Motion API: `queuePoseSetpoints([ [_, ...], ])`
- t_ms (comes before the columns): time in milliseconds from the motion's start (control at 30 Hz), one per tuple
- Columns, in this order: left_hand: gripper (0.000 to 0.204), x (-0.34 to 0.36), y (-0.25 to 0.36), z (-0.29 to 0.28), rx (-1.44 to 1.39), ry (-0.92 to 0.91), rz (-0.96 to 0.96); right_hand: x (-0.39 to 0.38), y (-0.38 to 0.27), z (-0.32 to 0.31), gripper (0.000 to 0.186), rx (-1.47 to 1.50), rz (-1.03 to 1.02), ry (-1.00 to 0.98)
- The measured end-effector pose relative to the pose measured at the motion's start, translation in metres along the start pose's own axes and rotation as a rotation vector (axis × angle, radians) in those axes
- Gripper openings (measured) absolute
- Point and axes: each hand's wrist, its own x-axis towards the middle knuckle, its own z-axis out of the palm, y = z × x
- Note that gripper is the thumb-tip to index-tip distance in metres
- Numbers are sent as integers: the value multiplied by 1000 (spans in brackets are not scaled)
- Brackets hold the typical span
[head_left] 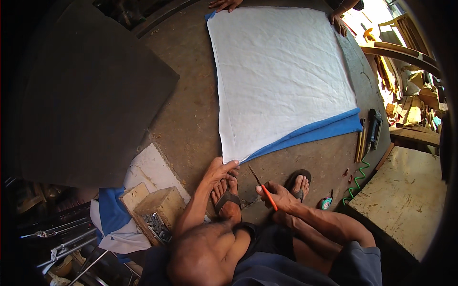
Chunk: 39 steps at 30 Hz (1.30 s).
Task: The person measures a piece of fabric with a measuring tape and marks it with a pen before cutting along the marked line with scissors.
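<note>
A large white cloth [281, 71] lies spread on the floor, with a blue layer [305, 131] of fabric showing beneath it along the near and left edges. My left hand [222, 170] pinches its near-left corner between thumb and fingers. In my right hand [276, 196] is a pair of orange-handled scissors [265, 191], blades pointing up and left toward that corner but apart from the cloth. Another person's hand [225, 5] rests at the far-left corner, and a second hand [338, 25] presses at the far-right corner.
A dark board [90, 100] fills the left. Near it stands a wooden box [160, 209] with metal pieces inside. At right are a staple gun-like air tool [374, 126] with a green coiled hose [359, 178], a tape measure [326, 202] and a low wooden table [405, 195]. My sandalled feet [228, 198] are close by.
</note>
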Motion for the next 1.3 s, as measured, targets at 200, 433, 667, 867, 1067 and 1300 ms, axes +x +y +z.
queuePoseSetpoints([
  [200, 52, 3, -9, -11, -39, -68, 43, 30, 17, 56, 78, 145, 1, 145],
  [433, 47, 0, -8, -15, -39, -75, 25, 48, 9, 84, 64, 116, -112, 249],
  [667, 43, 0, -8, -11, -68, -101, 18, 52, 9, 90, 65, 163, -115, 243],
  [867, 42, -1, -13, -15, -97, -97, 50, 51, 2, 97, 61, 252, -188, 255],
  [1067, 41, -2, -13, -12, -111, -69, 54, 50, 11, 100, 59, 235, -155, 274],
  [1300, 35, -7, -8, -14, -121, -87, 68, 55, -2, 104, 59, 217, -187, 326],
])
